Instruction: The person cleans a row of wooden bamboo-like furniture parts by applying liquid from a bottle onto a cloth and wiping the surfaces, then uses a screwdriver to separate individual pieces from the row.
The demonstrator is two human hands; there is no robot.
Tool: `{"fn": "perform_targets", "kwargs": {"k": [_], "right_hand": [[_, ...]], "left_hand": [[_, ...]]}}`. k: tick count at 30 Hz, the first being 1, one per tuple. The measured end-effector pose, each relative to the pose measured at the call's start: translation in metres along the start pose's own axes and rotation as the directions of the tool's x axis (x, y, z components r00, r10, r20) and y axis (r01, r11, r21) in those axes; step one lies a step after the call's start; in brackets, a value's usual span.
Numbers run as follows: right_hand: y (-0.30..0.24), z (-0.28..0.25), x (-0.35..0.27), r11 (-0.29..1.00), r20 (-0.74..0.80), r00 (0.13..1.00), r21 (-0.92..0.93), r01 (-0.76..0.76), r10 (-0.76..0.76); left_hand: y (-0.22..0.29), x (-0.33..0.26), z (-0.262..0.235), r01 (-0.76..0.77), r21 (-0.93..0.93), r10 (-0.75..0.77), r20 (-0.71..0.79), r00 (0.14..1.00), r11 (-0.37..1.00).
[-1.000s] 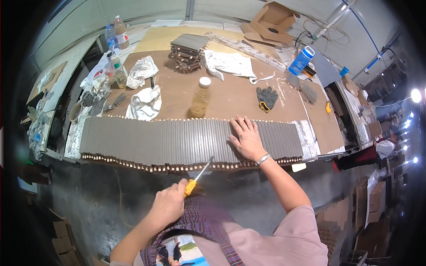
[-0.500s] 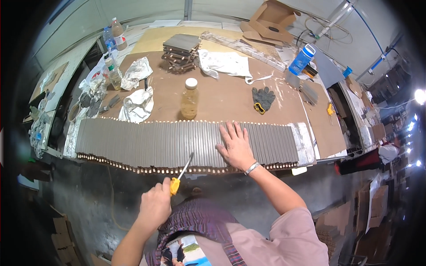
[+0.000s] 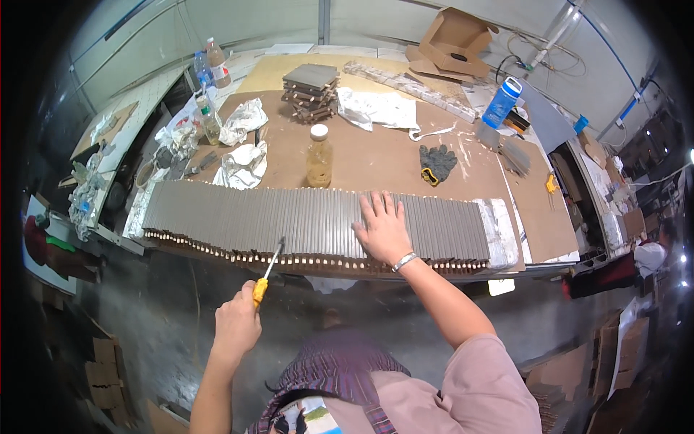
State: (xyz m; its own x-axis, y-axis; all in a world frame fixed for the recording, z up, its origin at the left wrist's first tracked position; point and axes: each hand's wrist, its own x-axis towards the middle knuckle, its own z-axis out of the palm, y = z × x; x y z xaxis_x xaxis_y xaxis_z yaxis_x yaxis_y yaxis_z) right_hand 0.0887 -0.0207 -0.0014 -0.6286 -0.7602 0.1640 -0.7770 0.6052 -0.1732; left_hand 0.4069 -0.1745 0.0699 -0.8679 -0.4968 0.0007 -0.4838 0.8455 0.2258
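A long row of narrow grey slats (image 3: pixel 210 217), packed side by side with pale peg-like ends along both edges, lies along the table's near side. My right hand (image 3: pixel 384 233) rests flat on the slats right of the middle, fingers spread. In my closed left hand (image 3: pixel 238 324), in front of the table, is a screwdriver (image 3: pixel 260 291) with a yellow handle and a thin metal shaft. Its dark tip is at the slats near their front edge, left of my right hand; whether it touches them I cannot tell. Just behind the row stands a capped bottle of yellowish liquid (image 3: pixel 319 160).
Behind lie a stack of grey panels (image 3: pixel 311 87), white cloths (image 3: pixel 376 108) and a dark glove (image 3: pixel 437 165). A blue bottle (image 3: pixel 502 103) and an opened cardboard box (image 3: pixel 452 47) stand at the back right. Crumpled plastic and bottles (image 3: pixel 207 124) crowd the left.
My left hand and the screwdriver have moved left along the row, the tip now further left on the slats. My right hand stays flat on the slats. The view has shifted slightly.
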Motion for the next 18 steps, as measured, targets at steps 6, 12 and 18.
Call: {"fn": "perform_targets", "kwargs": {"k": [6, 12, 18], "right_hand": [[0.0, -0.003, -0.001, 0.999, 0.011, 1.0, -0.029, -0.019, 0.019], [0.015, 0.01, 0.002, 0.998, -0.001, 1.0, 0.059, -0.001, 0.001], [0.059, -0.015, -0.011, 0.997, -0.057, 0.997, 0.056, 0.047, -0.044]], "left_hand": [[0.023, -0.018, 0.016, 0.04, -0.022, -0.039, 0.003, 0.999, 0.999], [0.097, -0.035, 0.044, -0.076, -0.137, 0.081, 0.031, 0.996, 0.988], [0.129, -0.056, 0.04, -0.003, -0.183, -0.003, -0.031, 1.0, 0.983]]}}
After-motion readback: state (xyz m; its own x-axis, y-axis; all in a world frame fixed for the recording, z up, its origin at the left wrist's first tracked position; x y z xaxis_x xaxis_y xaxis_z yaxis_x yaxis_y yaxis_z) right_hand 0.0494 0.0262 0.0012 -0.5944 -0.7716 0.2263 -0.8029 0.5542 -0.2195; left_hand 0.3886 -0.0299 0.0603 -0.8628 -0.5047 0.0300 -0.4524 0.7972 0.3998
